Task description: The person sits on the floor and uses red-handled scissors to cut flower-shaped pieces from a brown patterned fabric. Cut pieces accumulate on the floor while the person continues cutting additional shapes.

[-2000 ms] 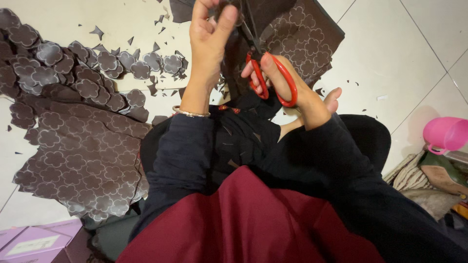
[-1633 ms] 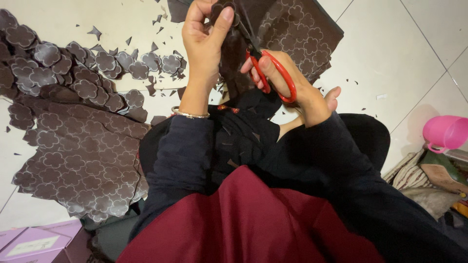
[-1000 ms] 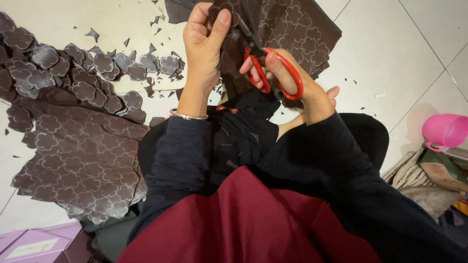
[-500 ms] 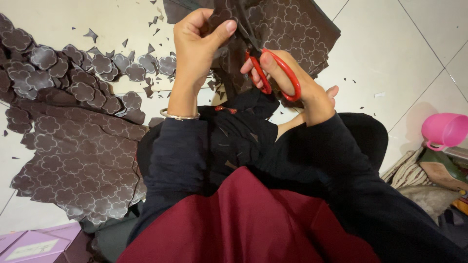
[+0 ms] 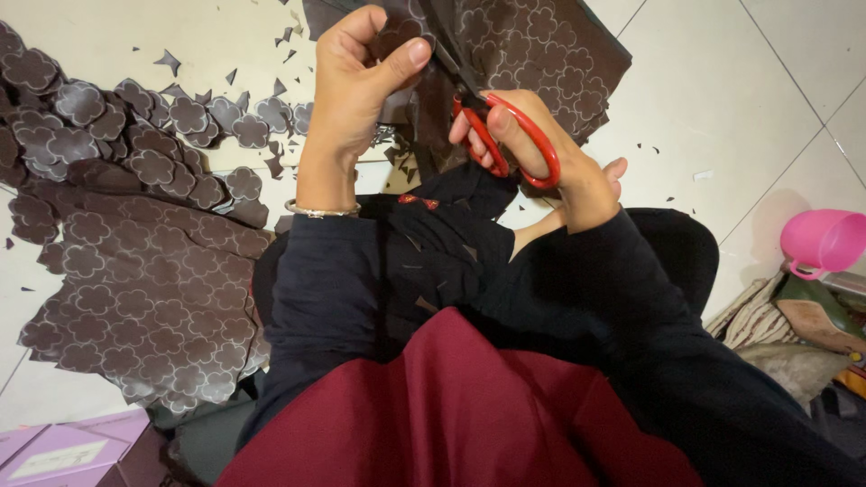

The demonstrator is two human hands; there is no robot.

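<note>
a: right, the right hand has its fingers through the red handles of the scissors, curled tight around them, just above the person's lap.

b: and which way are they pointing?

a: long axis runs from the handles at lower right up to the upper left, blades aimed away from the body into the brown patterned sheet. the blades are mostly hidden by the sheet, so i can't tell how far apart they stand.

b: left hand?

a: the left hand is up beside it, thumb and fingers pinching the edge of that same sheet, right next to the blades. silver bracelet on the wrist.

b: and around them?

a: off to the left, a second big sheet of flower shapes lies flat on the white tile floor, with cut-out flower pieces heaped above it and small scraps scattered about. pink cup at far right, well apart.
</note>
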